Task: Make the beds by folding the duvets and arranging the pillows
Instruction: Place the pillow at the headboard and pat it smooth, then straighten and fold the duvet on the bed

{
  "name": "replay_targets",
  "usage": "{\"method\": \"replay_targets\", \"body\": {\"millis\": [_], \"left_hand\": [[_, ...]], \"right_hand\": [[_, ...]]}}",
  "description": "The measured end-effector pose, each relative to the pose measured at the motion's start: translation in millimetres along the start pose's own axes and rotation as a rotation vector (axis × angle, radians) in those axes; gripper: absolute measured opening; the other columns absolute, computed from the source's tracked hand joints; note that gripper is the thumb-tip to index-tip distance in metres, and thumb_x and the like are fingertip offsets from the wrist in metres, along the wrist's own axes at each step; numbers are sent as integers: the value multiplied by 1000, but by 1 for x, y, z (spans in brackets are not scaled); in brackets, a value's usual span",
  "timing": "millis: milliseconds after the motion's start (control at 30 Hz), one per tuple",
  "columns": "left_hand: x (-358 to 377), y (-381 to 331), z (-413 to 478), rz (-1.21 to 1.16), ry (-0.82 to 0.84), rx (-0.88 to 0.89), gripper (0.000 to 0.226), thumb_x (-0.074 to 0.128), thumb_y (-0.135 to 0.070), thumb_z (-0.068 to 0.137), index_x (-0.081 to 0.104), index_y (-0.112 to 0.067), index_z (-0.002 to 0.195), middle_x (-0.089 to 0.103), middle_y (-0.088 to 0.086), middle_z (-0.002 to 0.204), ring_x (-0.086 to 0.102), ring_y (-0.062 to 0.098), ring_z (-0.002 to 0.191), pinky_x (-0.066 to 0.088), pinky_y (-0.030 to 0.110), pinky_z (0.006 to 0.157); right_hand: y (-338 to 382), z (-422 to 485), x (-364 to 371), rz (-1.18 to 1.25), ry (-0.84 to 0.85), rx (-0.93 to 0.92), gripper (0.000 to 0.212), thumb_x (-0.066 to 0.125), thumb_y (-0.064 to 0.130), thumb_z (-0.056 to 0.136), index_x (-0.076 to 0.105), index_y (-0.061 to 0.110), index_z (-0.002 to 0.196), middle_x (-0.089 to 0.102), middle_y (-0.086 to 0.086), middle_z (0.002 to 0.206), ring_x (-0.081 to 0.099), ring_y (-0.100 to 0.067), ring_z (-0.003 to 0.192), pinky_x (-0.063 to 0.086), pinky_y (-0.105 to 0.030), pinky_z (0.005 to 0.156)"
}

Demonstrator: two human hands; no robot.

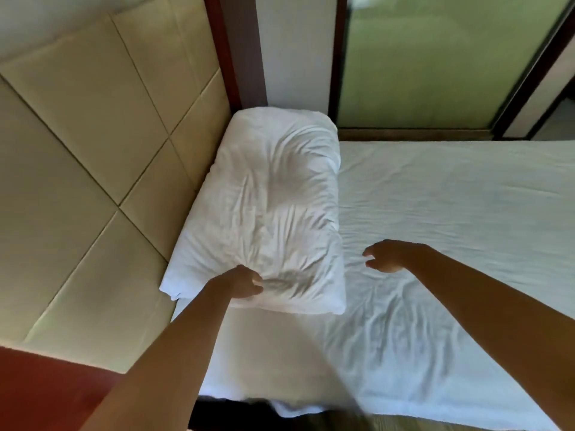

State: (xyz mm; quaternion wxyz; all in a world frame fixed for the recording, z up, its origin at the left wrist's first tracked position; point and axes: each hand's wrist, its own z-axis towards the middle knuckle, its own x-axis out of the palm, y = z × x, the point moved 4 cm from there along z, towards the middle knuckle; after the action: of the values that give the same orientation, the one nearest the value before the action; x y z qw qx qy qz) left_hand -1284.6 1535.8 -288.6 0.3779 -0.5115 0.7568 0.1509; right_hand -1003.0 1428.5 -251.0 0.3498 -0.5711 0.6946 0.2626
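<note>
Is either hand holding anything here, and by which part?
The left hand grips the pillow at its near edge; the right hand is open, holding nothing.

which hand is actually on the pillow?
The left hand: it grips the near end of the pillow. The right hand is off it, over the sheet, holding nothing.

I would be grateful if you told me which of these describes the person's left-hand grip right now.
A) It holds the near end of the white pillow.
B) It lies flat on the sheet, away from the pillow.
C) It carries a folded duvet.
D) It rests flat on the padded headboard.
A: the left-hand grip has its fingers curled into the near end of the white pillow, while the right-hand grip is open over the sheet, holding nothing.
</note>
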Motion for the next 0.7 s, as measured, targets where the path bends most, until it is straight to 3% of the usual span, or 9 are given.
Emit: {"method": "replay_targets", "body": {"millis": [300, 567, 700], "left_hand": [[-74, -123, -84, 86, -128, 81, 45, 47, -37, 97, 47, -17, 137, 44, 3, 142, 44, 18, 129, 32, 23, 102], [-64, -355, -132, 12, -286, 346, 40, 52, -37, 95, 54, -18, 130, 54, 2, 131, 50, 17, 120, 33, 15, 91], [-43, -484, -145, -39, -388, 501, 37, 54, -34, 94, 56, -19, 128, 52, 2, 134, 49, 16, 122, 35, 20, 97]], "right_hand": [[-102, -131, -59, 200, -339, 19, 42, 36, 31, 102, 37, 23, 143, 41, -4, 146, 37, -22, 135, 30, -31, 107], [-265, -269, -24, 193, -526, 81, 44, 38, 33, 100, 34, 27, 144, 51, -8, 137, 47, -27, 125, 40, -36, 101], [-361, -344, 13, 167, -565, 153, 47, 38, 33, 100, 30, 28, 146, 49, -6, 140, 46, -25, 127, 39, -36, 103]]}}
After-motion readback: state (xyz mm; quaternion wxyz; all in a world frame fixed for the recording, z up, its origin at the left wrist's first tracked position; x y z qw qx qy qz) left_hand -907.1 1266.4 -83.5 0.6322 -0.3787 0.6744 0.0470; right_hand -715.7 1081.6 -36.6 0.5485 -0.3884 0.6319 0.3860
